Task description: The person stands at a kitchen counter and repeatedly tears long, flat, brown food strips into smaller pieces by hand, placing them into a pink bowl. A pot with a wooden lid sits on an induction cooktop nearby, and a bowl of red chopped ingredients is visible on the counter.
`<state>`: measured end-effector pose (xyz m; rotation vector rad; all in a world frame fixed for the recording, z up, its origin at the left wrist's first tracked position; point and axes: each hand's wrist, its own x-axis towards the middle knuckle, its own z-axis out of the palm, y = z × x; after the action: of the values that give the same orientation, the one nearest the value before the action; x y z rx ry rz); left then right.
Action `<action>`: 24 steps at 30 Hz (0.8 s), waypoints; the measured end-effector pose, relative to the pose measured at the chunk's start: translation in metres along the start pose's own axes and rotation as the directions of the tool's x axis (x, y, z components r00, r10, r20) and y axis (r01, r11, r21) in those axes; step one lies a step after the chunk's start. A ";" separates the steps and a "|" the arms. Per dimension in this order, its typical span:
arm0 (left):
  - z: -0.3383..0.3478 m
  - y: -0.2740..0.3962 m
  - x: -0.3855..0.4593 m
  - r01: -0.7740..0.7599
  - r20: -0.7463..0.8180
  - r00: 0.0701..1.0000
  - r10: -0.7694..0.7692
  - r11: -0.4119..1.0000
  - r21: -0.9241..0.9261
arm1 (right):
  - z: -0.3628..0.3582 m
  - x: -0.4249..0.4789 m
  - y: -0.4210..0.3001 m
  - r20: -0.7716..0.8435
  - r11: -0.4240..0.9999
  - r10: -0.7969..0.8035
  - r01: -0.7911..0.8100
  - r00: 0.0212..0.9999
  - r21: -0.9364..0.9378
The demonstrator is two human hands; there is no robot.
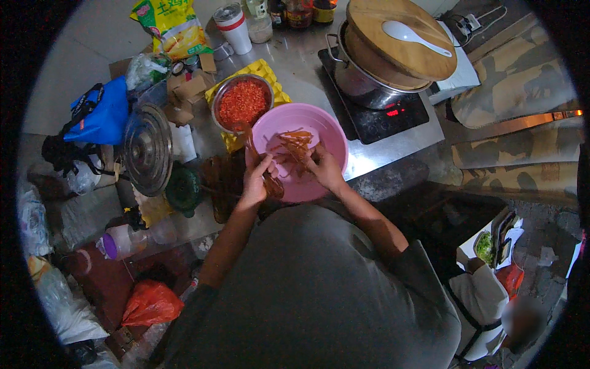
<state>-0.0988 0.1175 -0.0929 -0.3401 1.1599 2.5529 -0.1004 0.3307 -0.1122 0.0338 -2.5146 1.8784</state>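
A pink plastic basin [325, 122] stands at the counter's edge, in front of me. At its left side my left hand [259, 181] grips a bundle of long brown strips [273, 187]; I cannot tell what food they are. Inside the basin, my right hand [325, 168] has its fingers closed on reddish-brown shreds [295, 143]. More thin shreds lie on the basin's bottom. A steel bowl of chopped red food [243, 102], perhaps chili, touches the basin's upper left, on a yellow egg tray [269, 74]. Dark brown pieces [221, 184] lie left of my left hand.
A steel pot [364, 85] with a wooden lid [368, 14] and a white spoon [410, 34] stands on a lit induction cooker [387, 127] at upper right. At left are a glass pot lid [148, 150], a green lid [183, 187], cardboard and bags. Bottles stand at the back.
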 end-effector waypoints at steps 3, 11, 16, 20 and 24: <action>0.021 0.009 -0.007 0.042 -0.033 0.999 -0.036 0.984 0.175 | -0.003 -0.006 -0.016 0.008 0.997 0.015 -0.014 1.000 -0.071; 0.009 0.008 -0.002 0.058 0.089 0.994 -0.058 0.998 -0.007 | -0.005 -0.005 -0.040 0.016 0.875 0.040 -0.027 0.999 -0.484; 0.029 0.015 -0.005 0.036 0.326 0.945 -0.032 0.999 -0.004 | 0.009 -0.004 -0.031 0.356 0.993 0.001 -0.043 0.934 0.111; 0.018 0.011 -0.002 0.137 0.407 0.909 -0.087 0.986 -0.096 | 0.009 -0.003 -0.032 0.371 0.987 0.015 -0.073 0.928 0.141; 0.034 0.017 -0.007 0.081 0.423 0.906 -0.019 0.988 -0.129 | 0.006 -0.003 -0.044 0.512 0.904 0.116 -0.304 0.851 0.300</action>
<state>-0.1017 0.1315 -0.0568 0.1481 0.7978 2.4969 -0.0964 0.3125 -0.0713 0.2683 -2.4628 2.7242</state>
